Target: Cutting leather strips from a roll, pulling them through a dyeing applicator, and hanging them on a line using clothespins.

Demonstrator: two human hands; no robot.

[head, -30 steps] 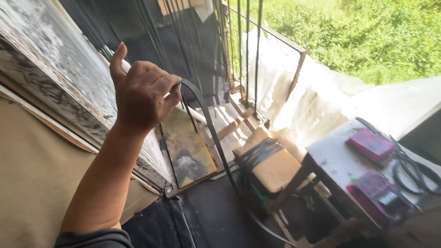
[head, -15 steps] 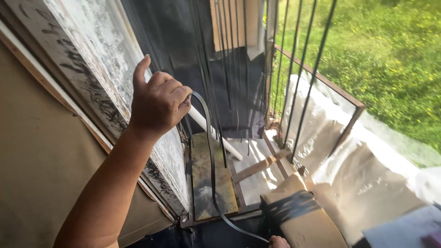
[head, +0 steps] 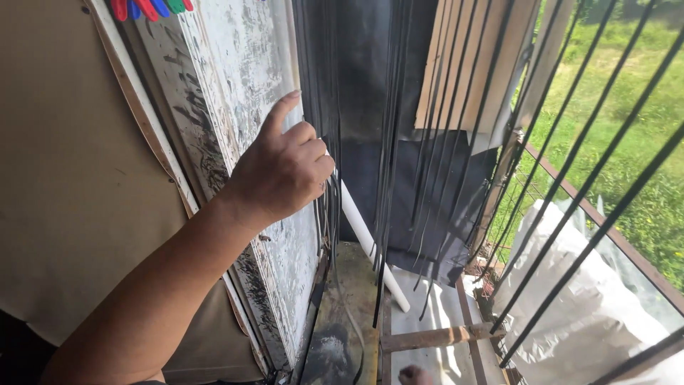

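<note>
Left hand (head: 281,175) grips a black strip (head: 333,214) hanging straight down.

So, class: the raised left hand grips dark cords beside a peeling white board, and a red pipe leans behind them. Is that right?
Not quite. The head view shows a white pipe, not red. The left hand does grip dark cords beside the peeling white board.

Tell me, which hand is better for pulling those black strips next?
Probably the left. The left hand is raised and curled around the black strips beside the weathered white board. The right hand only peeks in at the bottom edge.
</note>
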